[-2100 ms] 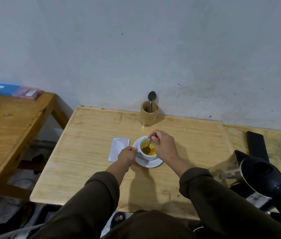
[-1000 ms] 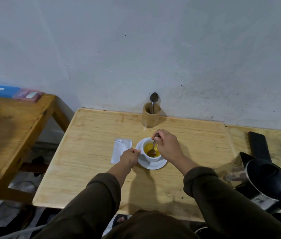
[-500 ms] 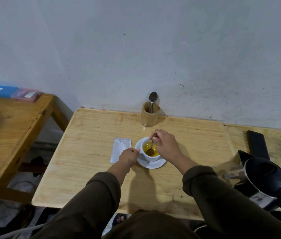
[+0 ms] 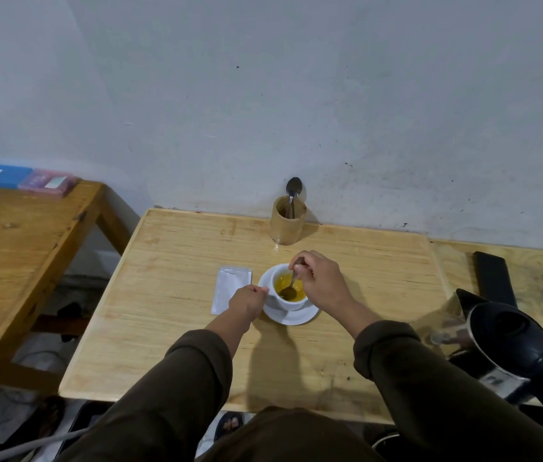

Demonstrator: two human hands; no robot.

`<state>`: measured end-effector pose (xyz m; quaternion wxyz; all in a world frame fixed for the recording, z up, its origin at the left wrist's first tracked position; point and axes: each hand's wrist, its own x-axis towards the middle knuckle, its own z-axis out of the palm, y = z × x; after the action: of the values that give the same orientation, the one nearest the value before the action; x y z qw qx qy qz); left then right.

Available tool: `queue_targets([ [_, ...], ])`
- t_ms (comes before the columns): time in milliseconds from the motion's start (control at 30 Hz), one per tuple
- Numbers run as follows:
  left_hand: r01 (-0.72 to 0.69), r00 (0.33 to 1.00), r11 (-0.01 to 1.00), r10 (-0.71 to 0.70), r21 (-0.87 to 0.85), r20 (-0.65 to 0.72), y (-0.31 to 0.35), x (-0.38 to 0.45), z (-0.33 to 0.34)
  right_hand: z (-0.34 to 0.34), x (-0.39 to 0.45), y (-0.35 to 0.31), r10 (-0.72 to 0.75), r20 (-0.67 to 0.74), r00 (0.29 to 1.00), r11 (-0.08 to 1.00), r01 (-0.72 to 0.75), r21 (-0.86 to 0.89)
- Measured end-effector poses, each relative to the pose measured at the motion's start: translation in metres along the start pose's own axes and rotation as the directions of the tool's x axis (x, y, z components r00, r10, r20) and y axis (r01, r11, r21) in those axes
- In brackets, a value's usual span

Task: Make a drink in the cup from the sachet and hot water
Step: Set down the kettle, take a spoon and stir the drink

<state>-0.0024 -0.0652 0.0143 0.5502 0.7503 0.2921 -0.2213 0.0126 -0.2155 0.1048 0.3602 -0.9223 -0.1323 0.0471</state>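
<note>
Fingers [image 4: 301, 269] of the right hand [image 4: 322, 283] pinch the handle of a spoon [image 4: 290, 288], whose long axis slants from the fingertips at the far rim down toward the person, bowl sunk in yellow liquid. The left hand [image 4: 246, 303] is curled at the cup's left side, fingertips pinched at the cup's handle.

One pale wooden table [image 4: 180, 315] stands against a grey wall [image 4: 297, 95]; a second, darker table [image 4: 23, 248] stands to its left. One black electric kettle [image 4: 510, 341] sits at the right edge, spout pointing left toward the middle of the table. One wooden holder [image 4: 287, 225] stands upright at the back, with a second spoon [image 4: 294, 190] in it, bowl up.

One white saucer [image 4: 292, 315] lies near the table's middle and carries one white cup [image 4: 288, 296]. One white sachet [image 4: 230, 291] lies flat just left of the saucer, its long axis running away from the person, the torn end toward the wall. Two spoons, two hands, one cup.
</note>
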Motion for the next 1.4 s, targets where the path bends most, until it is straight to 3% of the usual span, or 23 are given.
queue_targets([
  [167, 0.014, 1.0, 1.0, -0.014, 0.016, -0.002, 0.0018, -0.002, 0.0, 0.0003, 0.0025, 0.0035, 0.046, -0.063, 0.997, 0.989, -0.054, -0.135],
  [400, 0.022, 1.0, 1.0, -0.022, 0.008, -0.003, 0.0027, -0.0041, -0.0004, 0.0033, -0.0024, 0.0006, 0.026, -0.035, 0.999, 1.0, -0.026, 0.004],
  [700, 0.022, 1.0, 1.0, -0.022, 0.004, -0.021, 0.0013, -0.0028, 0.0007, 0.0022, 0.0005, 0.0057, 0.068, -0.075, 0.995, 0.988, -0.078, -0.13],
  [967, 0.022, 1.0, 1.0, -0.022, -0.006, -0.016, 0.0011, -0.0028, 0.0002, 0.0036, -0.0012, 0.0004, 0.046, -0.026, 0.999, 0.999, -0.045, 0.025],
  [1100, 0.032, 0.999, 0.999, -0.033, -0.007, -0.019, 0.0021, -0.005, -0.0003, 0.0025, 0.0023, 0.0001, 0.065, -0.008, 0.998, 0.998, -0.065, -0.025],
  [1233, 0.035, 0.999, 0.999, -0.035, -0.016, -0.014, 0.0024, -0.0059, -0.0009, 0.0023, 0.0037, 0.0046, 0.081, -0.078, 0.994, 0.986, -0.091, -0.138],
  [1400, 0.031, 0.999, 0.999, -0.032, -0.02, -0.014, 0.0044, -0.008, -0.0017, 0.0054, -0.0007, 0.0037, 0.046, -0.079, 0.996, 0.999, -0.048, -0.019],
])
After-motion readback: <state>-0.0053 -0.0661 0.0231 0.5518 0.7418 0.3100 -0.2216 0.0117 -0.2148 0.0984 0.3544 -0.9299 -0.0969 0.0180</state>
